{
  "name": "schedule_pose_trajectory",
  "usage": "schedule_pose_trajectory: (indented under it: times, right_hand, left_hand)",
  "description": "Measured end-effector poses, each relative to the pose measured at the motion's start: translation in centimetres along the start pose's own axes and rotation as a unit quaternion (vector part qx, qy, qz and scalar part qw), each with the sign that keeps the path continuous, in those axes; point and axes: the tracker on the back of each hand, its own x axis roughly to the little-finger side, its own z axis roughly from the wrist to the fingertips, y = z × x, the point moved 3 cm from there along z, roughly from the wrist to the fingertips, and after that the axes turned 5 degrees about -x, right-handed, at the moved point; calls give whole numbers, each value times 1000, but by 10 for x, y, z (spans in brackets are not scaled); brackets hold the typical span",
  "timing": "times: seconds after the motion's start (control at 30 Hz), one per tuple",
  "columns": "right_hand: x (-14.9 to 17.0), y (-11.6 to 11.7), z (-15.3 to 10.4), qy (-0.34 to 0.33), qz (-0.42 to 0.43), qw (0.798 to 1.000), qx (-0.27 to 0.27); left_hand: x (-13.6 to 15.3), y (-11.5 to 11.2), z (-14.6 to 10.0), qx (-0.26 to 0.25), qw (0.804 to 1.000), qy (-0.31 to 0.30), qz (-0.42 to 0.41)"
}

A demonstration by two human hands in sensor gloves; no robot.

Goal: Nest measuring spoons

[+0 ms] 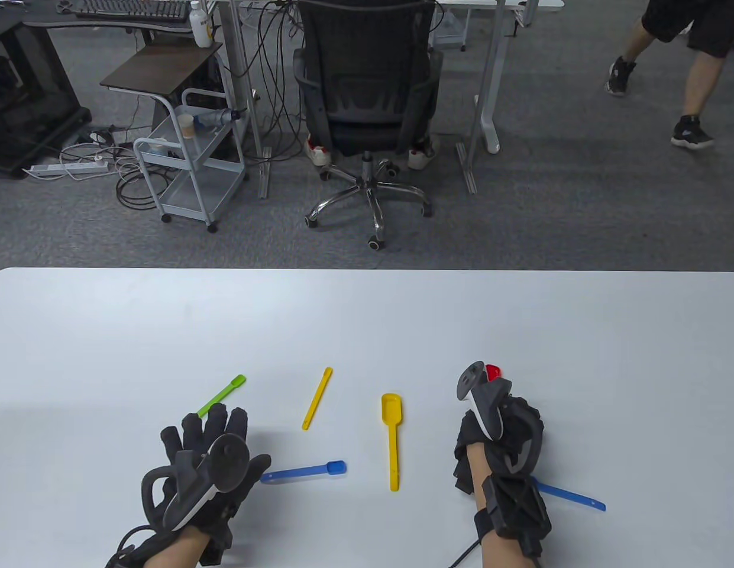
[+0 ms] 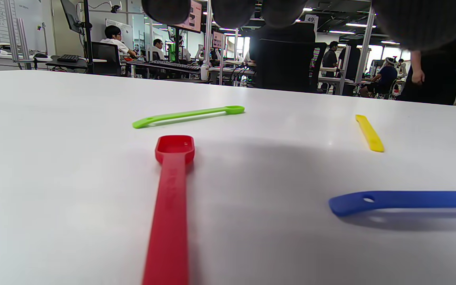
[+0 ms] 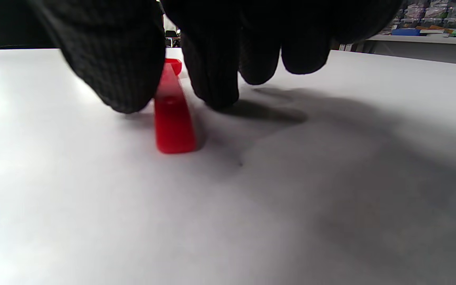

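Table view: no spoons are nested yet. Right of the big yellow spoon (image 1: pixel 392 438), a red spoon (image 3: pixel 171 114) is pinched by the right hand (image 1: pixel 500 438). Left of it, the left hand (image 1: pixel 210 458) is held flat, fingers straight, nothing gripped.

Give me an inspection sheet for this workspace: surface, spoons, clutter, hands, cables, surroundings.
Surface: white table, bare apart from the spoons.
Job's things: green spoon, narrow yellow spoon, wide yellow spoon and blue spoon lie apart, none nested. A second blue spoon sticks out from under the right wrist. One red spoon lies at the right fingers, another red spoon under the left hand.
Clutter: nothing seen.
Hands: left hand with fingers straight, above the table; right hand pinches the handle of its red spoon.
Cables: glove lead at the near edge; floor cables beyond.
Surroundings: office chair, wheeled cart, person walking.
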Motion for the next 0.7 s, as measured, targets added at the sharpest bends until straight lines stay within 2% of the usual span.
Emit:
schedule_pose_trajectory:
  times: [0.7]
  right_hand:
    - [-1, -3, 1, 10, 9, 1000, 13]
  left_hand:
    - [0, 0, 0, 2, 1000, 3, 1]
